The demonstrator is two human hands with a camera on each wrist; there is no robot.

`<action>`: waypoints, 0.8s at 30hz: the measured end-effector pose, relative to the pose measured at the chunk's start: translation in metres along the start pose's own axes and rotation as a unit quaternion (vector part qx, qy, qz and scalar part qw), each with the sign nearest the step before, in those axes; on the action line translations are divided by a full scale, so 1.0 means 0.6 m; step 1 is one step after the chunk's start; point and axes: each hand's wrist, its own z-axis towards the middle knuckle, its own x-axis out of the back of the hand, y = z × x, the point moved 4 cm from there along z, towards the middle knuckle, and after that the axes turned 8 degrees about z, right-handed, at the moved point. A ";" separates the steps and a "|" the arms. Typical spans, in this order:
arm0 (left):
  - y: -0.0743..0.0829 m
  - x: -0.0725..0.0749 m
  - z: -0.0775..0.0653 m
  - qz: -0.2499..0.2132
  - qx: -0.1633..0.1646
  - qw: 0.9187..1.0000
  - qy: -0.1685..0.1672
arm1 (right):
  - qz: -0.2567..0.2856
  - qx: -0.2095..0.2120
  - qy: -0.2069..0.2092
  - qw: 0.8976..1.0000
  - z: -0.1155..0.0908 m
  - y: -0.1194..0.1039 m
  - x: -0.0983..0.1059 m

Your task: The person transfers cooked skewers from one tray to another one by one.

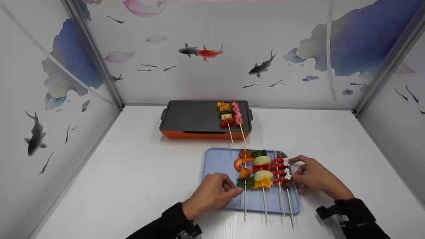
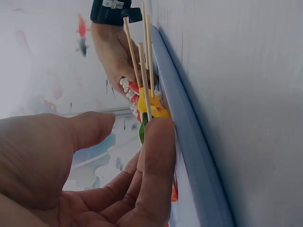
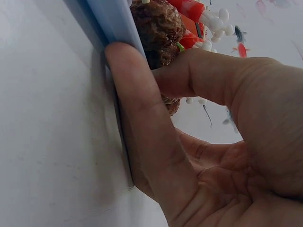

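My left hand (image 1: 212, 192) hovers over the near left part of a blue tray (image 1: 215, 162), its thumb apart from the fingers. In the left wrist view the index fingertip is right at the stick of the leftmost skewer, below its green pepper (image 2: 143, 128). That skewer also carries a shrimp (image 1: 239, 164). Beside it lie a skewer with a yellow pepper (image 1: 261, 183), one with red, white-tipped pieces (image 1: 280, 172) and a meatball skewer (image 3: 158, 28). At the tray's right edge, my right hand (image 1: 315, 177) pinches the rim, thumb inside by the meatballs, a finger outside.
Behind the tray stands an orange grill (image 1: 196, 135) with a dark flat plate. On its right side lie a mixed skewer (image 1: 226, 117) and a pink skewer (image 1: 237, 114), their sticks overhanging the front. Printed panels wall in the white table (image 1: 132, 172).
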 end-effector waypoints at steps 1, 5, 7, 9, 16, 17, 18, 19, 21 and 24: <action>0.000 0.003 0.000 0.005 -0.007 1.000 0.008 | 0.002 -0.002 0.001 1.000 0.000 0.000 0.000; -0.002 0.016 0.002 0.043 -0.028 0.998 0.047 | 0.002 0.000 0.000 1.000 -0.001 0.000 0.000; -0.003 0.023 0.004 0.063 -0.030 0.995 0.068 | 0.001 0.001 0.001 1.000 -0.001 0.000 0.000; -0.004 0.029 0.006 0.076 -0.022 0.993 0.084 | -0.001 0.004 -0.001 1.000 -0.001 -0.001 0.000; 0.001 0.054 0.012 0.102 -0.013 0.983 0.149 | 0.004 0.007 -0.008 1.000 -0.001 -0.001 0.000; 0.002 0.057 0.013 0.106 -0.015 0.981 0.159 | 0.004 0.009 -0.008 1.000 -0.001 -0.002 0.000; 0.003 0.061 0.014 0.109 -0.019 0.979 0.169 | 0.003 0.009 -0.008 1.000 -0.001 -0.002 0.000; 0.004 0.065 0.015 0.113 -0.021 0.977 0.178 | 0.002 0.009 -0.008 1.000 -0.001 -0.002 0.000; 0.006 0.072 0.016 0.123 -0.025 0.972 0.197 | 0.001 0.008 -0.008 1.000 -0.001 -0.003 0.000; 0.008 0.081 0.019 0.136 -0.026 0.965 0.221 | 0.001 0.006 -0.007 1.000 0.000 -0.003 -0.001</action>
